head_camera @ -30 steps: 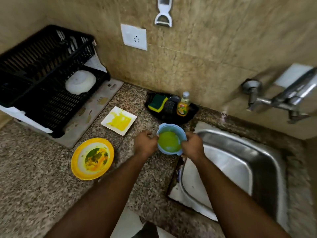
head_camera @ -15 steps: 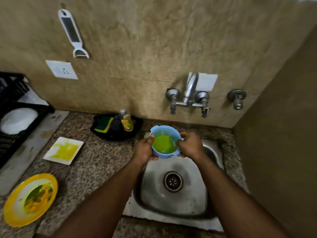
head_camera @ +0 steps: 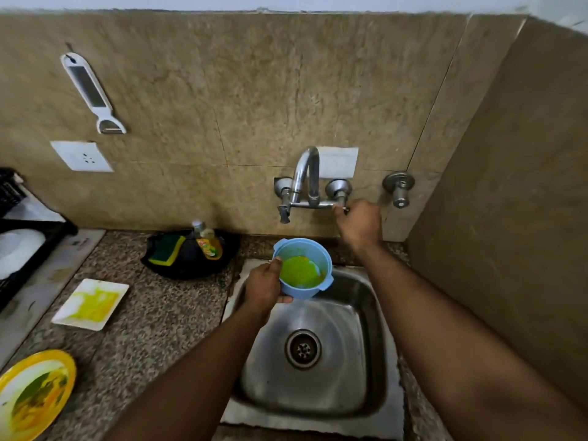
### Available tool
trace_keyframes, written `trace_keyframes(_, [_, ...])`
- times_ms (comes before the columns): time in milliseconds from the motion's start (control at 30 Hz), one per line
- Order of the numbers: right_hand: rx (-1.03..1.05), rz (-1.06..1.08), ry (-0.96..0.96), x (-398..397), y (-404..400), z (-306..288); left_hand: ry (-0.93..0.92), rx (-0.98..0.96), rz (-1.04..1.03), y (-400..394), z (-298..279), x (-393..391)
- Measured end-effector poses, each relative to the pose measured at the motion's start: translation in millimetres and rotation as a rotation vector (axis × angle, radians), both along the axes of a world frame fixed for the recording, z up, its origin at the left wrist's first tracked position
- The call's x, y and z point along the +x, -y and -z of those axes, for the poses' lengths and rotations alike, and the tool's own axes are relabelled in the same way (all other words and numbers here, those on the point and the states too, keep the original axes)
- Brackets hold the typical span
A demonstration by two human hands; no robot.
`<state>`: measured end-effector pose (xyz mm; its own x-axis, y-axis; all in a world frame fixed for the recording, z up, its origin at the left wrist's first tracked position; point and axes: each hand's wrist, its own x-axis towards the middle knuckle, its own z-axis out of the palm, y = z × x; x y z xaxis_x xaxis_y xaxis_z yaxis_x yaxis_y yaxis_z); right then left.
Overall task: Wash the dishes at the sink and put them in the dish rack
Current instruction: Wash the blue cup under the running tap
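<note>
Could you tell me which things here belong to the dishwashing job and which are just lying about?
Part of the job:
blue bowl, in the left hand
tap, right hand at its handle
sink
square plate
yellow plate
sponge
soap bottle
dish rack

Lying about:
peeler on the wall
wall socket

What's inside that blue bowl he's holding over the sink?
The blue bowl in the left hand holds a yellow-green residue coating its bottom. No utensil shows inside.
</note>
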<state>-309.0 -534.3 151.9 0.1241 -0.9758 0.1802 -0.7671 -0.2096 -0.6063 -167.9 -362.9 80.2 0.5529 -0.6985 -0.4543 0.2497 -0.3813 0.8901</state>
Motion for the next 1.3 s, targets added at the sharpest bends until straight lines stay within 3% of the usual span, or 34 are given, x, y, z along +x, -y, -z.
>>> trace_keyframes(133, [0.053,0.025,0.151,-3.7,6.5,15.9,-0.008,-0.036,0.016,4.3,-0.7,1.2])
trace_keyframes(267, [0.214,0.019,0.477,-7.8,8.9,39.5,-0.008,-0.047,-0.011,3.5,-3.3,1.6])
trace_keyframes(400, [0.274,0.107,0.519,-3.0,-2.5,45.8,0.001,-0.056,-0.026,2.8,-10.3,1.5])
trace_keyframes(467, [0.287,0.138,0.402,-1.8,-20.8,35.8,0.067,-0.046,-0.025,2.2,-16.4,2.5])
trace_keyframes(567, [0.067,0.0,0.123,-6.2,-60.5,32.2,0.257,-0.01,-0.019,-2.3,-18.5,10.1])
trace_keyframes(633, [-0.027,-0.364,0.046,-10.0,-90.7,35.7,0.468,0.028,0.019,-4.2,-11.8,23.1])
trace_keyframes(700, [-0.014,-0.748,-0.16,-8.6,-107.8,47.3,0.667,0.06,0.07,-5.3,-12.3,33.2])
trace_keyframes(833, [-0.09,-1.061,-0.631,-9.8,-103.9,63.2,0.964,0.013,0.244,-9.8,-26.2,39.6])
trace_keyframes(967, [-0.394,-1.048,-0.987,-5.5,-68.7,77.3,0.938,0.005,0.334,-10.7,-26.2,43.5])
trace_keyframes(1100, [-0.326,-1.095,-0.841,8.4,-88.1,81.7,0.851,0.093,0.21,-4.7,-31.1,48.4])
trace_keyframes(1167, [-0.354,-1.16,-0.798,3.2,-91.4,85.7,0.825,0.167,0.28,-6.6,-33.6,51.3])
trace_keyframes(1300, [-0.492,-1.169,-0.965,-4.0,-70.2,86.4,0.61,0.209,0.403,-7.0,-36.2,54.9])
